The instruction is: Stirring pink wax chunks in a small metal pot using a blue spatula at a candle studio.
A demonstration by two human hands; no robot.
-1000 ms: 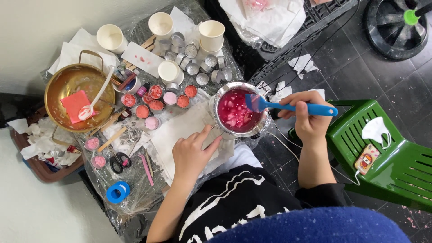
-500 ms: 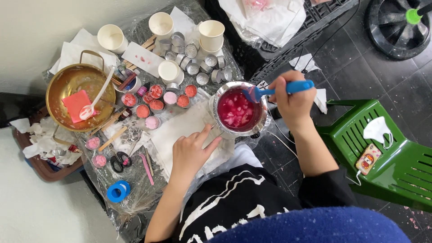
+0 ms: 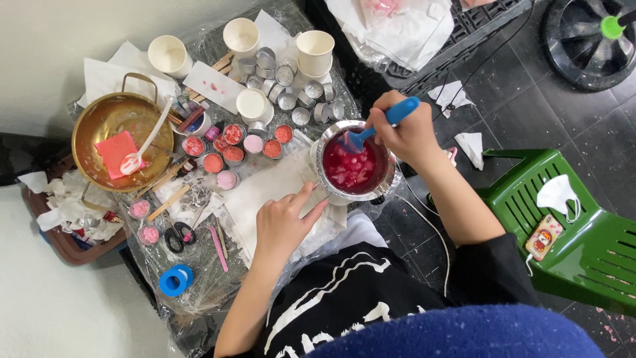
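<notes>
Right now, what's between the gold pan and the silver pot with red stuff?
In the head view, small round tins of pink and orange stuff sit between the gold pan and the silver pot.

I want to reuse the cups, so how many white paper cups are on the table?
4. One cup at the far left by the brass pan, one at the top, one to its right that may be a stack, and one nearer the middle.
</notes>
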